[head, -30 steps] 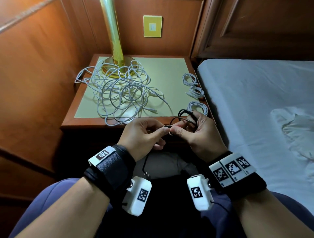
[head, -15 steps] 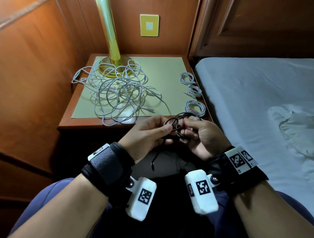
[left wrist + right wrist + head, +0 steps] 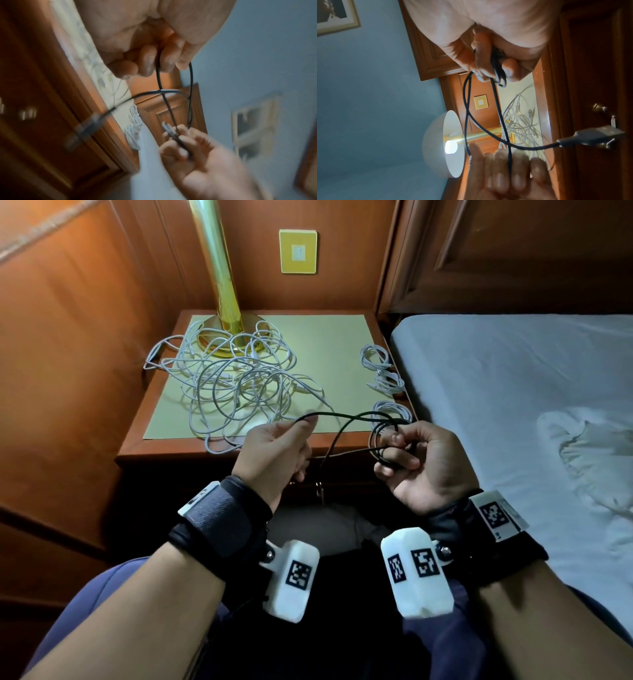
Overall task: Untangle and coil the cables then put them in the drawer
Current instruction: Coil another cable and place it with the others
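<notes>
Fingers [image 3: 394,455] pinch thin, looped black cable [image 3: 346,419].

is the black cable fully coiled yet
Partly coiled: the right hand holds a few loops of black cable, while the left hand pulls a loose stretch.

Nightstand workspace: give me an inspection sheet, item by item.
Surface: nightstand with a pale mat.
Job's things: black cable stretched between both hands, USB plug dangling.
Clutter: brass lamp standing amid the cables.
Grippers: left hand pinches one strand; right hand grips the coiled loops.
Cables: tangled white cables; three coiled white bundles at the mat's right edge.
Surroundings: bed, wall switch.
</notes>
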### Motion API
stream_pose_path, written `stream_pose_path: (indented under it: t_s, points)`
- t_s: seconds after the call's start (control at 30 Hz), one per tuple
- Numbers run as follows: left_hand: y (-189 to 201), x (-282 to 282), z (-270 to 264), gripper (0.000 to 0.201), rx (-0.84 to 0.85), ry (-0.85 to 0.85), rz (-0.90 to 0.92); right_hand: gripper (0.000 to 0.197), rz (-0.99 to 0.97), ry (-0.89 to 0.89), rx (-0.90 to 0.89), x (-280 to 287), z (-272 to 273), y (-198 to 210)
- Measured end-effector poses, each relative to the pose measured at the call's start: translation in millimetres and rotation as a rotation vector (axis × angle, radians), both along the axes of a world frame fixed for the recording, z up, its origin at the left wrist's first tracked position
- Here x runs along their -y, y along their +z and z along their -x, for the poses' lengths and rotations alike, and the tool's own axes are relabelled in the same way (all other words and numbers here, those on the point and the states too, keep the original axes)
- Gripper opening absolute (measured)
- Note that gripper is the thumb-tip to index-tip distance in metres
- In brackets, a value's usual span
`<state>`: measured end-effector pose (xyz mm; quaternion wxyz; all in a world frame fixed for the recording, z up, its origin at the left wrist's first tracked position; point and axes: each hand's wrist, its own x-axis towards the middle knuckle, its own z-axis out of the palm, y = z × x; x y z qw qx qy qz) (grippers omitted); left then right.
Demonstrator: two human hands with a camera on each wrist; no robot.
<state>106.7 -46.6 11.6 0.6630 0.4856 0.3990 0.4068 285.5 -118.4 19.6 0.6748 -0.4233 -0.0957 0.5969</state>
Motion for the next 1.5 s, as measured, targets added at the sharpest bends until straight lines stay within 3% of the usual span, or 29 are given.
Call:
stream_pose_path:
  t_s: [0.07, 0.13, 0.27, 0.33, 0.43, 0.53, 0.67, 0.73, 0.83, 0.9, 0.97, 1.03, 1.17, 1.23, 1.33, 1.37, 1.43, 1.5]
  points:
    - [-2.9, 1.2, 3.2, 0.035, -0.215, -0.112, -0.201, 0.027, 0.032, -0.016, 0.076, 0.1, 0.4, -4.0]
    - [-3.5, 4.4, 6.8, 0.034, -0.382, -0.271, -0.289, 0.032, 0.084, -0.051, 0.137, -0.5, -0.1, -6.5]
    - [-0.8, 6.6, 11.2, 0.051, -0.228, -0.363, -0.156, 0.034, 0.113, -0.106, 0.130, -2.1, -0.4, -5.0]
    - [0.5, 9.4, 13.0, 0.042, -0.212, -0.387, -0.154, 0.035, 0.089, -0.081, 0.152, -0.7, 1.9, -3.8]
    - [-0.9, 17.6, 18.8, 0.024, -0.250, -0.574, -0.169, 0.033, 0.107, -0.022, 0.245, 7.7, 11.2, -1.3]
    - [-1.9, 30.5, 25.0, 0.020, -0.237, -0.722, -0.172, 0.026, 0.151, 0.004, 0.310, 23.5, 22.4, -3.1]
    - [0.5, 64.0, 34.9, 0.016, -0.161, -0.619, -0.154, 0.020, 0.127, 0.097, 0.313, 57.0, 45.8, -6.2]
    - [-1.5, 79.4, 42.3, 0.021, -0.186, -0.466, -0.155, 0.025, 0.101, 0.111, 0.356, 75.1, 55.0, -4.4]
    - [-10.4, 97.9, 60.6, 0.026, -0.197, -0.112, -0.233, 0.032, 0.061, 0.071, 0.659, 104.1, 63.3, -2.5]
    - [-19.0, 114.7, 75.1, 0.023, -0.251, -0.031, -0.327, 0.023, 0.044, 0.094, 0.840, 125.4, 70.8, -4.0]
    - [-22.8, 131.4, 89.7, 0.022, -0.340, -0.029, -0.437, 0.012, 0.043, 0.143, 0.901, 144.6, 80.1, -7.9]
    - [-17.7, 138.9, 101.4, 0.022, -0.325, 0.010, -0.480, 0.008, 0.053, 0.159, 0.866, 156.8, 85.2, -8.4]
    - [0.6, 138.0, 117.3, 0.020, -0.226, 0.162, -0.469, 0.031, 0.081, 0.078, 0.810, 163.0, 80.6, 20.1]
    - [-4.0, 132.5, 128.4, 0.022, -0.236, 0.278, -0.403, 0.035, 0.122, -0.006, 0.815, 158.8, 75.5, 32.4]
    - [-28.8, 122.6, 148.3, 0.009, -0.357, 0.346, -0.194, 0.023, 0.134, -0.061, 0.715, 151.8, 72.9, 28.8]
    - [-34.6, 120.9, 152.6, 0.015, -0.414, 0.312, -0.097, 0.024, 0.119, -0.030, 0.656, 150.8, 73.7, 23.0]
    - [-40.7, 121.0, 153.9, 0.051, -0.493, 0.202, -0.002, 0.031, 0.076, 0.092, 0.535, 149.4, 76.9, 10.6]
    - [-33.6, 127.7, 145.6, 0.070, -0.572, 0.110, -0.192, 0.035, 0.022, 0.235, 0.463, 148.4, 81.3, 1.2]
